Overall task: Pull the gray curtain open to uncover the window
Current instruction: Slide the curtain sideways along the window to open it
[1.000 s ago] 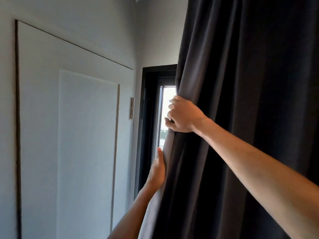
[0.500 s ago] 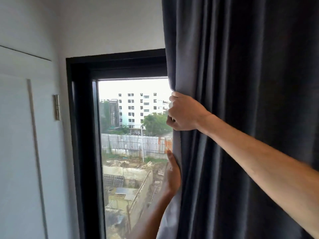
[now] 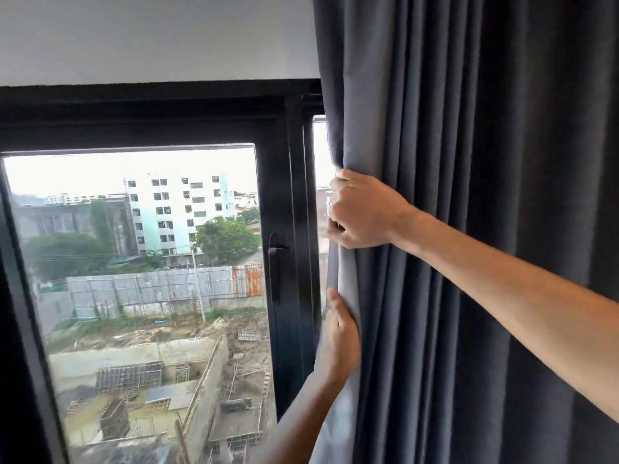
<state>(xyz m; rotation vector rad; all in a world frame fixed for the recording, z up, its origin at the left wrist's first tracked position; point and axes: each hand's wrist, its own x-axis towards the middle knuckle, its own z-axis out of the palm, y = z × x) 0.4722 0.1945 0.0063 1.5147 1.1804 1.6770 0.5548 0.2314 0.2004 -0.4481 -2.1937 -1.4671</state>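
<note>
The gray curtain (image 3: 469, 162) hangs in bunched vertical folds over the right half of the view. My right hand (image 3: 363, 214) is closed around its left edge at mid height. Lower down, my left hand (image 3: 340, 336) grips the same edge with the thumb pointing up. The black-framed window (image 3: 294, 195) is uncovered on the left: one full pane (image 3: 134, 262) shows buildings and a construction site, and a thin strip of a second pane (image 3: 320, 152) shows beside the curtain edge.
A black window handle (image 3: 275, 262) sits on the frame's middle post, just left of my hands. White wall (image 3: 150, 38) runs above the window. The curtain hides everything to the right.
Both hands have carried the curtain edge to the right. The first pane, the middle post and its handle are now uncovered, and the view has turned away from the wall on the left.
</note>
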